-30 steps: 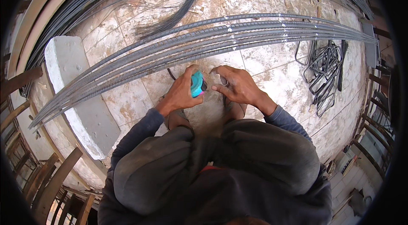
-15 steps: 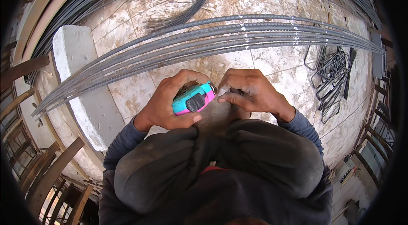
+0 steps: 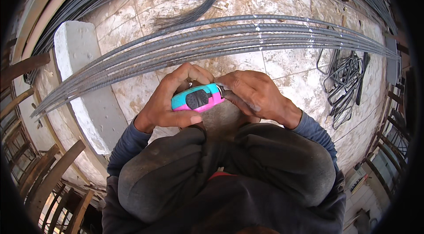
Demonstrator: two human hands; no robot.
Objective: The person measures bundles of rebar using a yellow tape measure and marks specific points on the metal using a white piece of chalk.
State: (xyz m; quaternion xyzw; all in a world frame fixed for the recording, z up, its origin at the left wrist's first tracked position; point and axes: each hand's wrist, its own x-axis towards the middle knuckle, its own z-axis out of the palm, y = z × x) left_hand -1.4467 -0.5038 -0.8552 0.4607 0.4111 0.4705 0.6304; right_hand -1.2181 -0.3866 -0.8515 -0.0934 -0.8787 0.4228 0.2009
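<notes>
Above my knees, my left hand [image 3: 162, 103] is closed round a turquoise and pink tape measure [image 3: 180, 101] with a black thumb button on its side. The thumb lies along the near edge and the fingers curl over the far edge. My right hand [image 3: 260, 95] is closed at the case's mouth on the right, fingers bent and pressed against it. A small metal piece shows there, but the right fingertips hide most of it. Just beyond both hands runs a bundle of ribbed steel bars [image 3: 194, 34] with white marks across it.
At the left, a grey concrete block [image 3: 84, 48] lies under the bars. Bent steel stirrups [image 3: 342, 75] are heaped at the right on the stained tiled floor [image 3: 291, 88]. A bunch of thin wire [image 3: 207, 6] lies beyond the bars. Wooden pieces [image 3: 57, 176] stand at the lower left.
The tape measure has turned flatter and shifted slightly left in my left hand. My right hand has closed in over its mouth, fingers now against the case.
</notes>
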